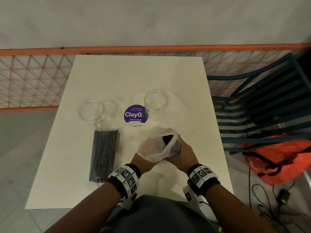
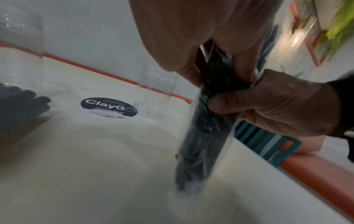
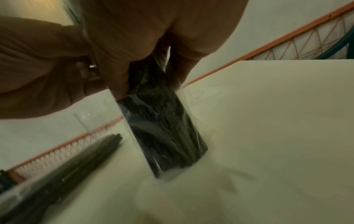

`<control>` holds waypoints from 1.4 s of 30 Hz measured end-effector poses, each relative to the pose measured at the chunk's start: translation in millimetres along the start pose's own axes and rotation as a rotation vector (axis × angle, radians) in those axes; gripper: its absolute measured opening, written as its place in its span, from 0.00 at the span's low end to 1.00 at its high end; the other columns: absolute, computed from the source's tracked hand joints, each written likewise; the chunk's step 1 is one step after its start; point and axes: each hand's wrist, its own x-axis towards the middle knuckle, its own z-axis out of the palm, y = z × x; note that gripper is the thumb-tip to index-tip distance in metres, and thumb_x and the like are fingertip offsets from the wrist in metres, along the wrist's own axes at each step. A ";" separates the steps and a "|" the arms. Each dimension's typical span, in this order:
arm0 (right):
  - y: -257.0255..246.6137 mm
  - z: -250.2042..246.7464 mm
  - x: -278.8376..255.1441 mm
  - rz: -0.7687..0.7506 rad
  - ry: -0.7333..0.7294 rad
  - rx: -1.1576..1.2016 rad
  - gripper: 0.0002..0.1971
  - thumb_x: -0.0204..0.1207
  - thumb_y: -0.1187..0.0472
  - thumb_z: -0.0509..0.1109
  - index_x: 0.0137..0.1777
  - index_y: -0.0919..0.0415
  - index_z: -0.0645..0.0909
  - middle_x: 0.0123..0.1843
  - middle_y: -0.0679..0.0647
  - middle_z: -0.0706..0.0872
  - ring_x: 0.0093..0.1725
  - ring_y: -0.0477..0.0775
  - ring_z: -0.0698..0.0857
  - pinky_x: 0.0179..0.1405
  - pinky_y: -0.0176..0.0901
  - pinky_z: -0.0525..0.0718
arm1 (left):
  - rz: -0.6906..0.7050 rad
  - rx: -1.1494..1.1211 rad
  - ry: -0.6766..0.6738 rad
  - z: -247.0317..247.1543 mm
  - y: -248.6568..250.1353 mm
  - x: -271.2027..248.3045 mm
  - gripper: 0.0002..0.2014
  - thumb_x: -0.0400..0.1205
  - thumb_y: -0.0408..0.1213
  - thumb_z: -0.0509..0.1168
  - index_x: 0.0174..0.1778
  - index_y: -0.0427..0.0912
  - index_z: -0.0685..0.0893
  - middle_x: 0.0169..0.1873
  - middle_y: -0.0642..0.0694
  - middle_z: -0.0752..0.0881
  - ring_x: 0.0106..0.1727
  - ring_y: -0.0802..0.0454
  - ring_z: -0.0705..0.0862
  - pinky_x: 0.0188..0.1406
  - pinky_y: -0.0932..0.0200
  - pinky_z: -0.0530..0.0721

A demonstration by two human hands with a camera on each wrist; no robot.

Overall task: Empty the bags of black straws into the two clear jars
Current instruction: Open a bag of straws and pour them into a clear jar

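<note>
An opened clear bag of black straws [image 1: 159,145] stands upright on the white table [image 1: 117,78], its bottom end on the tabletop [image 2: 191,181]. My left hand [image 1: 142,161] pinches the bag near its open top. My right hand [image 1: 184,153] is wrapped round the bag's upper part [image 3: 162,125], with its thumb [image 2: 226,104] across the front. A second, sealed bag of black straws [image 1: 104,153] lies flat to the left of my hands. Two empty clear jars stand upright beyond them, the left jar [image 1: 92,112] and the right jar [image 1: 155,104].
A round purple ClayGo sticker [image 1: 136,115] lies between the jars. An orange mesh railing [image 1: 33,78] runs behind the table. A teal slatted chair [image 1: 262,105] and an orange bag [image 1: 279,157] sit to the right, with cables [image 1: 277,204] on the floor.
</note>
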 end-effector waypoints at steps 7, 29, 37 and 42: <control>16.4 14.5 6.8 0.011 -0.064 -0.242 0.31 0.69 0.48 0.68 0.71 0.60 0.74 0.62 0.58 0.86 0.60 0.63 0.85 0.51 0.38 0.73 | 0.104 -0.041 0.018 -0.9 13.0 -1.6 0.33 0.65 0.58 0.82 0.64 0.50 0.83 0.57 0.55 0.89 0.57 0.63 0.86 0.61 0.68 0.83; -5.7 -9.1 2.4 -0.099 -0.037 0.154 0.64 0.41 0.20 0.74 0.77 0.54 0.65 0.71 0.46 0.79 0.71 0.49 0.78 0.65 0.37 0.77 | 0.155 0.171 -0.037 15.5 -10.1 24.2 0.34 0.65 0.67 0.71 0.64 0.53 0.82 0.57 0.50 0.87 0.57 0.50 0.86 0.60 0.49 0.87; 9.0 -7.1 -3.4 -0.127 0.064 -0.050 0.35 0.57 0.42 0.82 0.65 0.41 0.74 0.49 0.24 0.77 0.53 0.40 0.81 0.55 0.36 0.80 | 0.207 -0.071 -0.159 -3.6 1.6 14.0 0.65 0.60 0.58 0.84 0.87 0.58 0.49 0.83 0.61 0.63 0.83 0.59 0.65 0.83 0.57 0.68; 15.8 -4.0 -6.1 -0.120 -0.109 -0.389 0.28 0.75 0.47 0.72 0.72 0.58 0.73 0.65 0.54 0.84 0.64 0.58 0.82 0.56 0.36 0.72 | 0.223 -0.069 -0.169 1.3 14.0 3.5 0.52 0.62 0.66 0.77 0.81 0.58 0.62 0.78 0.50 0.75 0.78 0.52 0.74 0.82 0.49 0.71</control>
